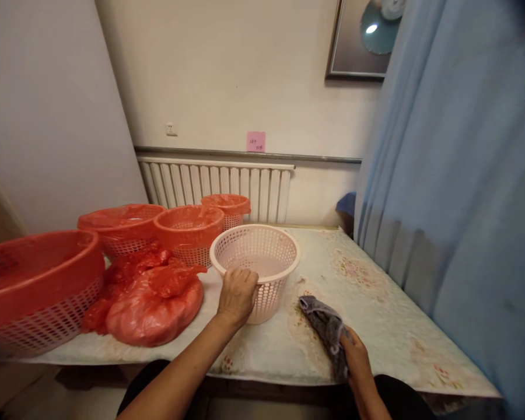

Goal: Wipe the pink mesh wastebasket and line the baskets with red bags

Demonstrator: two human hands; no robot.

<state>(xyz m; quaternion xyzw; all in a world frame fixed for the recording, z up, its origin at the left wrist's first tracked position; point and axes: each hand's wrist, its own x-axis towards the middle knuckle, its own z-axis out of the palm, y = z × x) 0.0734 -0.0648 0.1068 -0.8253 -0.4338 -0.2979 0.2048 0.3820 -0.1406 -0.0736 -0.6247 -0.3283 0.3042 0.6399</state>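
Observation:
A pale pink plastic basket (271, 297) with holes in its wall stands upright on the table, and no bag lines it. My left hand (238, 294) grips its near rim, fingers folded over the edge. To the right, close to the table's front edge, my right hand (357, 356) is closed around a dark grey cloth (324, 324). The cloth is bunched up, and its far end reaches onto the tabletop. Left of the basket lies a filled red plastic bag (157, 309), its top gathered loosely. What is inside the bag cannot be made out.
Several baskets lined with red bags stand at the left, among them a large one (39, 291) nearest me. A floral cloth (376, 315) covers the table. Behind it are a white radiator (219, 178) and the wall. A blue curtain (459, 192) hangs along the right side.

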